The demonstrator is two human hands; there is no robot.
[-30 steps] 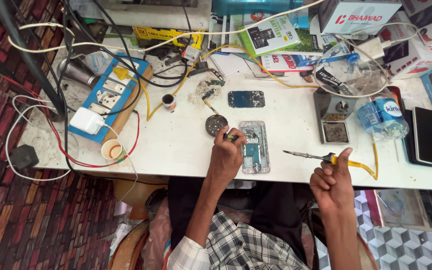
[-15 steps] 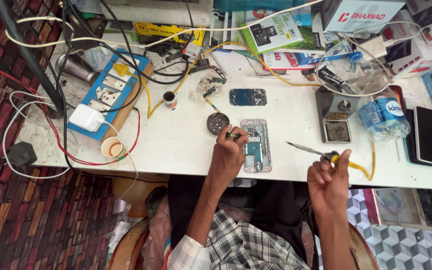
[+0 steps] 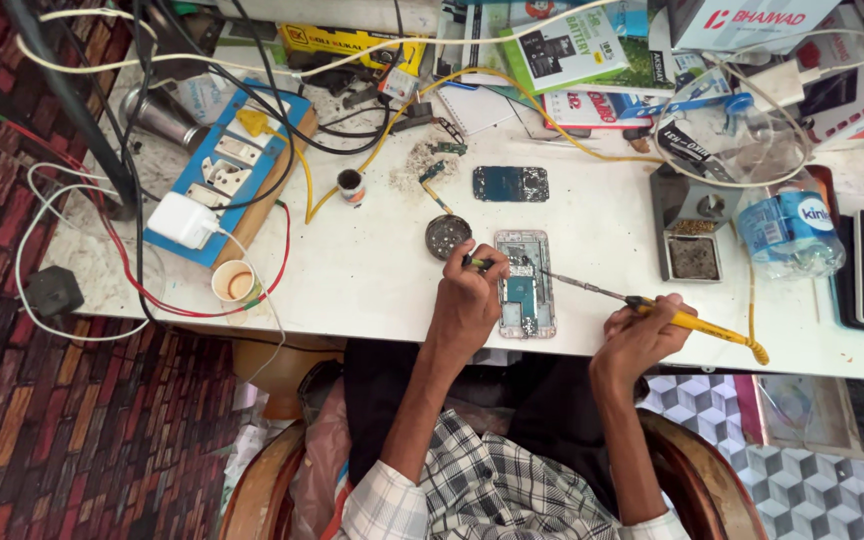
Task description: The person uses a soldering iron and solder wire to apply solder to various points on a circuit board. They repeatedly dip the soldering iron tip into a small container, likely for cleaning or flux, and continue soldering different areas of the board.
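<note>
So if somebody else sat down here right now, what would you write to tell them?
Left hand: grip shut on a small green-handled tool, resting at the left edge of the opened phone.
Right hand: grip shut on the yellow soldering iron, its tip over the phone's upper part; whether it touches is unclear.
The phone lies face open on the white table. A separate phone panel lies beyond it, a round tin to its left.
Done: phone is open. Left: soldering and closing up.
</note>
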